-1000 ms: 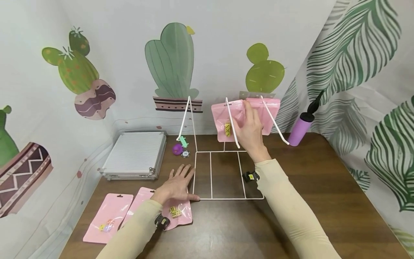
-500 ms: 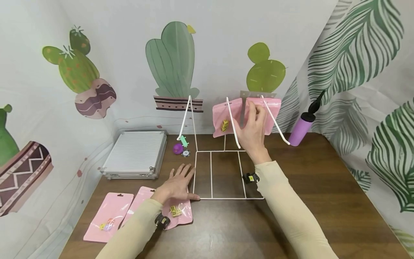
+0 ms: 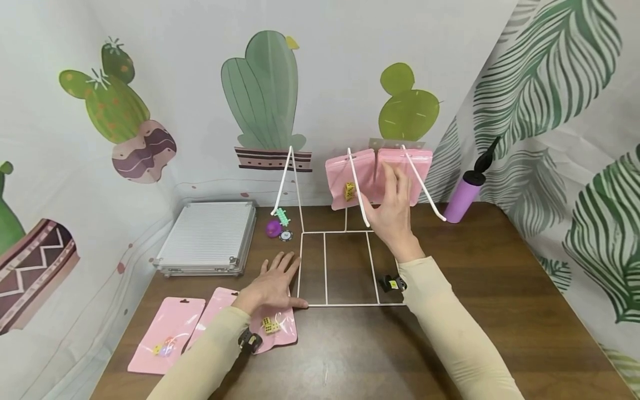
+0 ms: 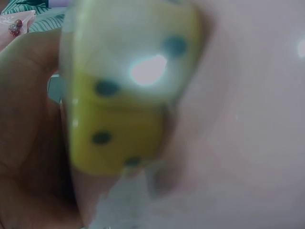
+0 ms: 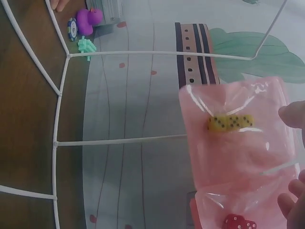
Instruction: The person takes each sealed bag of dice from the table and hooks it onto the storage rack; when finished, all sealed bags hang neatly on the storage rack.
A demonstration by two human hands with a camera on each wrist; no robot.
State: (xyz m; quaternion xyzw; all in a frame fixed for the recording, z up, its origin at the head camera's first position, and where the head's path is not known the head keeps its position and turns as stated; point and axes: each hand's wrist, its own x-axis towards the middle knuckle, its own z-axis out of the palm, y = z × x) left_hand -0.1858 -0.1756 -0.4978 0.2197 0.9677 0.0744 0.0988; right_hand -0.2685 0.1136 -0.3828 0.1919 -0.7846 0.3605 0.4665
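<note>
Though head view hides them, right wrist view shows red dice (image 5: 238,222), left hand (image 3: 271,287) and right hand (image 3: 393,215) empty, fingers parted.

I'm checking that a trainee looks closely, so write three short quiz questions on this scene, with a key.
1. What colour are the dice in the bag on the middle prong of the white rack?
2. True or false: the left hand rests on the silver case.
3. Which is beside the purple duck: (a) a poker chip, (b) a spoon, (c) a cup?

Key: 1. yellow; 2. false; 3. a.
</note>
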